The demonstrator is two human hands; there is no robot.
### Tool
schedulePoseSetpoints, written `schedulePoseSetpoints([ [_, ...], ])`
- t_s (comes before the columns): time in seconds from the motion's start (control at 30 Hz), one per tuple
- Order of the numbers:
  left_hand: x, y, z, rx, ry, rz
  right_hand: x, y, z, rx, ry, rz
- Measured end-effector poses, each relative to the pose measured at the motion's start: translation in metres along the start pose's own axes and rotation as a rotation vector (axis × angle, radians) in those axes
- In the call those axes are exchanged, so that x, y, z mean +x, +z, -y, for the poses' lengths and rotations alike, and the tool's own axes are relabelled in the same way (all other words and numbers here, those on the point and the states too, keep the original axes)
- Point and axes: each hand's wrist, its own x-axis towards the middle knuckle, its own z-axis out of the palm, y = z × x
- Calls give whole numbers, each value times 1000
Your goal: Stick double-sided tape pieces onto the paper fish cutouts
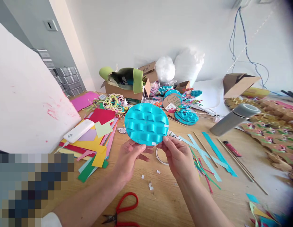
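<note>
Between my two hands a round blue paper disc [146,123] is held up above the table, its face covered with rows of curled blue paper strips. A few small white tabs stick to its right and lower edge. My left hand [132,154] pinches the disc's lower left rim, thumb in front and fingers behind. At the lower right rim my right hand [176,151] grips it between thumb and fingers. Red-handled scissors [126,205] lie below on the wooden table, near small white paper scraps [150,186]. A white tape ring [162,157] shows partly behind my right hand.
Coloured paper sheets [96,148] and a white power bank [78,130] lie at left. Blue paper strips [217,151], thin sticks [241,162] and a grey flask [233,119] are at right. Behind stand a cardboard box [123,91] and other blue discs [186,116].
</note>
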Motion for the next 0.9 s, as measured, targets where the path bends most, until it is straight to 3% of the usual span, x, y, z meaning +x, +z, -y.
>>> schedulePoseSetpoints([
  [0.1,1,-4,1,46,75,-84,2,1,5,84,7,-54],
  [0.2,3,-10,-4,149,262,-179,3,2,8,112,4,-81],
  [0.3,3,-17,-16,398,468,-262,3,1,7,71,-10,-78],
  [0.37,4,-21,-25,595,533,-253,3,-2,4,15,-29,-71],
  [0.6,11,-33,-29,1122,603,-177,1,-11,-6,-297,-140,-62],
  [0.9,12,-32,-22,1490,616,-202,-7,-1,11,-478,-227,-85],
])
